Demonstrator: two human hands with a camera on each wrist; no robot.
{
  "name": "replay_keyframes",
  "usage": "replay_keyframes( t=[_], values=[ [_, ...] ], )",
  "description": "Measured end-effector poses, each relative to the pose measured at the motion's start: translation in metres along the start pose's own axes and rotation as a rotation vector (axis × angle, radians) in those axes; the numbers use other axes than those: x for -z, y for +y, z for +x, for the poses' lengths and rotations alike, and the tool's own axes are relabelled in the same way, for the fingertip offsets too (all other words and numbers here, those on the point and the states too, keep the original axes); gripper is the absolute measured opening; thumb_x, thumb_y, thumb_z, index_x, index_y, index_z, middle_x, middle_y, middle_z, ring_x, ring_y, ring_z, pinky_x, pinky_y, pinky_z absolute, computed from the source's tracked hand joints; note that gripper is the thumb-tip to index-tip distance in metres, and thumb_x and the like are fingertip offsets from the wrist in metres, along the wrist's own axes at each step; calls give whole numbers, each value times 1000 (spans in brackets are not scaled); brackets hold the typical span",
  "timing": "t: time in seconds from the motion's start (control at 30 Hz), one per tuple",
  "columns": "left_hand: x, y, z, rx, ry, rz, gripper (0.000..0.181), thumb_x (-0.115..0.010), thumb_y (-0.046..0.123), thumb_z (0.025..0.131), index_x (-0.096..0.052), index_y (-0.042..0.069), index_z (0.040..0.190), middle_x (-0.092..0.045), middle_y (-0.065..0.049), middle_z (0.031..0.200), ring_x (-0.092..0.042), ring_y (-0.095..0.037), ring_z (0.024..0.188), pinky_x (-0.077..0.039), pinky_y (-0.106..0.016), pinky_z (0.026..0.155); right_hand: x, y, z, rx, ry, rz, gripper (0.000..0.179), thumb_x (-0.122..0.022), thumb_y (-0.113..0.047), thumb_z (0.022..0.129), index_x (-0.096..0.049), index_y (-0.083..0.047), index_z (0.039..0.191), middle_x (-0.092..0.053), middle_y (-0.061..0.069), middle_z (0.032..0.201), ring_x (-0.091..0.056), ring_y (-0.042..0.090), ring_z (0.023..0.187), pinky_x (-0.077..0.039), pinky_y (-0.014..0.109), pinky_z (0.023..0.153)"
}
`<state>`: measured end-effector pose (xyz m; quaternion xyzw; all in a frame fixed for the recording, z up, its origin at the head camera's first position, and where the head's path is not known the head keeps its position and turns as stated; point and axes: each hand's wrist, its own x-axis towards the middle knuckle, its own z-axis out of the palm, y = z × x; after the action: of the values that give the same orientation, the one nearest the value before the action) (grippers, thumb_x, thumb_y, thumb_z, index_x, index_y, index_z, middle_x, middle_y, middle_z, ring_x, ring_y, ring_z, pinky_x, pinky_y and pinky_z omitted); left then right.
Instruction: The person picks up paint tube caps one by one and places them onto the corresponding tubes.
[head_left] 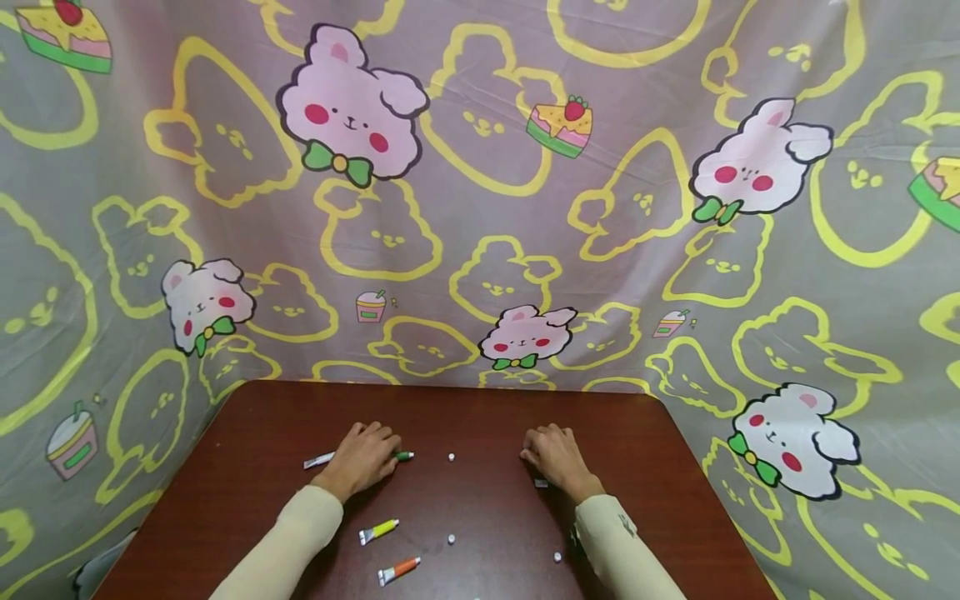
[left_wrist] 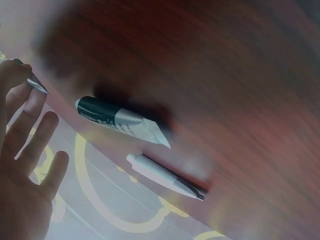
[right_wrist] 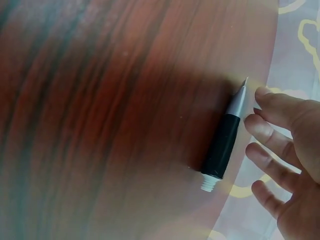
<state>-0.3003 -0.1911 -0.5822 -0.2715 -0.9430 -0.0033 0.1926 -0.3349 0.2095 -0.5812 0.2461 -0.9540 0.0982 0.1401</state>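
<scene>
My left hand (head_left: 365, 458) lies low over the table with loosely bent fingers, above a green paint tube (head_left: 405, 456) and a white tube (head_left: 318, 459). Both tubes rest on the table in the left wrist view, the green tube (left_wrist: 117, 120) nearer than the white one (left_wrist: 162, 175). There, a dark tube end with silver tip (left_wrist: 37, 84) overlaps the thumb and fingers. My right hand (head_left: 558, 458) covers most of a black tube (head_left: 542, 483). In the right wrist view this black tube (right_wrist: 220, 145) lies uncapped, white threaded nozzle bare, fingertips beside its silver end.
A yellow tube (head_left: 378, 532) and an orange tube (head_left: 399, 571) lie on the brown table (head_left: 480, 417) nearer the body. Small white caps sit scattered: one cap (head_left: 452, 457) between the hands, another cap (head_left: 452, 540) closer in, a third cap (head_left: 557, 557) by the right sleeve. A patterned curtain (head_left: 480, 208) surrounds the table.
</scene>
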Motion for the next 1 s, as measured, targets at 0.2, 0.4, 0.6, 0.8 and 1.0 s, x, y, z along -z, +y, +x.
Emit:
replay_keyframes(
  t=[0.2, 0.4, 0.6, 0.8, 1.0],
  values=[
    [3, 1, -2, 20, -20, 9, 18, -85, 29, 90, -72, 20, 97, -73, 2, 100, -64, -23, 100, -51, -47, 89, 3, -2, -2, -1, -17, -24, 12, -86, -23, 93, -75, -19, 90, -72, -4, 85, -65, 26, 90, -46, 50, 81],
    [3, 3, -4, 20, 8, -8, 18, -87, 29, 89, -72, 21, 96, -74, 3, 100, -64, -22, 99, -50, -46, 88, 6, -4, -4, 4, -21, -14, 12, -85, -21, 93, -74, -21, 89, -71, -7, 80, -66, 27, 93, -49, 56, 87],
    [7, 7, -6, 13, 25, -10, 18, -86, 28, 89, -72, 21, 96, -74, 2, 100, -65, -22, 99, -50, -46, 87, 8, -6, -5, 9, -23, -1, 12, -83, -18, 94, -73, -20, 88, -69, -8, 77, -68, 30, 96, -49, 58, 89],
    [9, 10, -8, 4, 35, 2, 18, -85, 29, 90, -72, 21, 98, -74, 2, 101, -65, -22, 101, -49, -46, 87, 10, -9, -7, 8, -2, -16, 12, -81, -16, 92, -72, -20, 87, -69, -8, 75, -69, 30, 97, -49, 57, 89],
    [10, 13, -9, -10, 71, -10, 19, -86, 29, 88, -72, 20, 97, -74, 2, 99, -65, -23, 100, -49, -46, 87, 12, -15, -10, 2, 15, 5, 10, -81, -14, 90, -72, -18, 90, -72, -6, 80, -68, 30, 96, -48, 58, 90]
  ],
)
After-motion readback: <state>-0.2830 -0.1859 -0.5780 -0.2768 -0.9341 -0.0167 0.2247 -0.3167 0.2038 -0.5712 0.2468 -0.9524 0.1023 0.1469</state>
